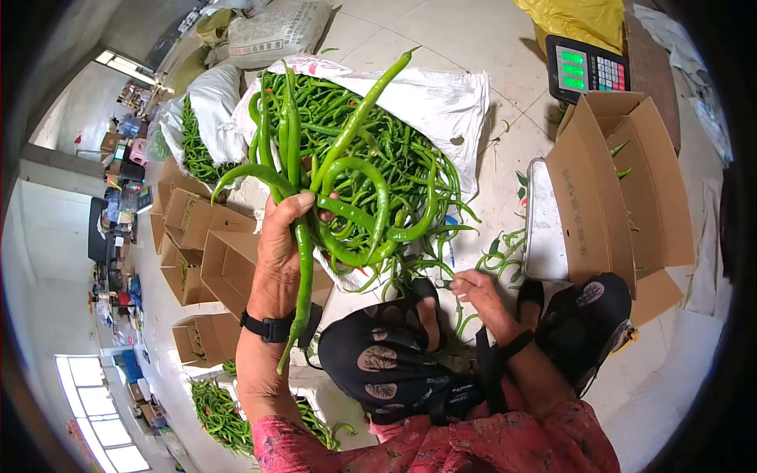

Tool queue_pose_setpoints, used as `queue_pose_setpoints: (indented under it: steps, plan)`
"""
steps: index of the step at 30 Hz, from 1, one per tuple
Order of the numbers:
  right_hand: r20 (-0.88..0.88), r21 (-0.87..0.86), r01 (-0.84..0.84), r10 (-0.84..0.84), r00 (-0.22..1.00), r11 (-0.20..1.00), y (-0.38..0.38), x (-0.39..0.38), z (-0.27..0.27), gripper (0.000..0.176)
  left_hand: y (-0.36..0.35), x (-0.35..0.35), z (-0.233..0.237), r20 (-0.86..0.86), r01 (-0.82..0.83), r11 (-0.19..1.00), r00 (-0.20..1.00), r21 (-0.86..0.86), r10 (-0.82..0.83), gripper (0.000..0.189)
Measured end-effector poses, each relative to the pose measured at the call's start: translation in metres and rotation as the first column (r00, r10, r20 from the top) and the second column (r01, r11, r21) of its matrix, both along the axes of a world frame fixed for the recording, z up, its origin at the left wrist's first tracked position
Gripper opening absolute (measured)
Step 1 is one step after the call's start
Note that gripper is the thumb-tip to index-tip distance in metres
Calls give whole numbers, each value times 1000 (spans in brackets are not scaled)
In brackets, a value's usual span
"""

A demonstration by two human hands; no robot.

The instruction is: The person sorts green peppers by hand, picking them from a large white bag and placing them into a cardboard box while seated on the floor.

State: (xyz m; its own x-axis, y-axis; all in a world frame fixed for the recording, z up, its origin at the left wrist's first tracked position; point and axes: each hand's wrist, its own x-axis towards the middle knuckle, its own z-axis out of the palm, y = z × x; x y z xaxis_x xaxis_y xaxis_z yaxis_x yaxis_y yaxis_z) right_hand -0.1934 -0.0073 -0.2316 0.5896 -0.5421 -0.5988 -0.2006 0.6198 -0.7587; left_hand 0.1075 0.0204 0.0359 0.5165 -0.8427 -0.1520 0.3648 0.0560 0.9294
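Observation:
My left hand (285,229) is raised in front of me, closed round a bunch of long green peppers (347,142). Some of them stick up, some curl to the right, and one hangs down past my wrist. Behind the bunch, a large pile of green peppers (410,150) lies on an open white sack (465,94). My right hand (481,293) is low, near my knees, with its fingers curled together beside the pile's lower edge. A pepper stem or tip seems to touch its fingertips, but what it holds is too small to make out.
At the right, a cardboard box (591,197) rests on a metal scale plate (544,229), below a lit scale display (587,69). Several open cardboard boxes (229,264) stand at the left. More peppers (217,414) lie at the lower left. A filled sack (276,33) is at the top.

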Motion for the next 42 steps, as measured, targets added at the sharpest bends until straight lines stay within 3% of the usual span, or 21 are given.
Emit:
queue_pose_setpoints:
  steps: [5, 8, 12, 13, 14, 18, 20, 21, 23, 25, 26, 27, 29, 30, 33, 35, 37, 39, 41, 42]
  plan:
    - [114, -73, 45, -36, 993, 996, -13, 1, 66, 35, 16, -29, 21, -74, -34, 997, 997, -68, 28, 62]
    - [299, -139, 191, -143, 944, 972, -33, 0, 113, 36, 26, -43, 19, -99, 8, 997, 995, -78, -16, 59]
    - [394, -402, 92, 82, 915, 911, -72, 6, 223, 45, 23, -79, 16, -205, 15, 996, 978, -87, -32, 49]
    - [486, -342, 94, 90, 870, 935, -73, 9, 249, 50, 22, -87, 14, -247, 19, 995, 968, -96, -42, 46]
    - [512, -474, 79, 201, 835, 877, -77, 15, 254, 56, 20, -99, 13, -291, -7, 993, 956, -118, -27, 44]
    - [602, -336, -44, 251, 758, 941, -78, 39, 262, 57, 16, -122, -11, -397, 121, 989, 906, -86, -145, 54]
    - [640, -196, -138, 233, 733, 971, -80, 46, 250, 52, 21, -121, -34, -492, 176, 978, 845, -108, -207, 58]
    - [619, -209, -175, 269, 738, 962, -85, 48, 240, 46, 23, -120, -42, -536, 184, 976, 816, -116, -218, 57]
    - [639, -147, -52, 135, 758, 988, -84, 52, 235, 34, 22, -121, -45, -603, 135, 974, 767, -182, -219, 50]
    - [612, -158, -3, 100, 785, 987, -86, 56, 230, 33, 22, -119, -53, -587, 101, 986, 794, -133, -160, 52]
    - [592, -176, 63, 54, 804, 982, -91, 58, 227, 33, 23, -115, -57, -659, 111, 980, 727, -166, -194, 52]
    - [613, -266, 147, 50, 789, 953, -106, 62, 221, 30, 22, -114, -58, -662, 107, 982, 726, -158, -185, 52]
    - [761, -83, 307, -138, 634, 948, -136, 63, 216, 25, 22, -114, -62, -663, 76, 986, 732, -147, -156, 49]
    - [727, -109, 343, -160, 668, 933, -146, 57, 219, 23, 20, -116, -59, -598, 66, 985, 788, -158, -149, 46]
    - [613, -186, 415, -225, 757, 890, -160, 29, 222, 16, 19, -109, -60, -582, -6, 990, 810, -138, -76, 47]
    - [308, -401, 323, -205, 929, 857, -153, 2, 207, 12, 21, -103, -61, -645, -41, 991, 763, -130, -53, 45]
    - [-79, -512, -119, 91, 993, 851, -137, -29, 177, 17, 22, -97, -59, -598, -48, 987, 800, -152, -53, 45]
    - [-273, -646, -456, 373, 887, 611, -96, -50, 136, 23, 21, -97, -54, -587, -88, 988, 810, -130, -5, 45]
    - [-459, -685, -595, 385, 801, 420, -60, -55, 157, 26, 21, -94, -52, -543, -61, 988, 839, -141, -26, 43]
    - [-523, -669, -577, 255, 813, 468, -58, -51, 159, 28, 21, -93, -53, -545, -59, 989, 838, -135, -25, 43]
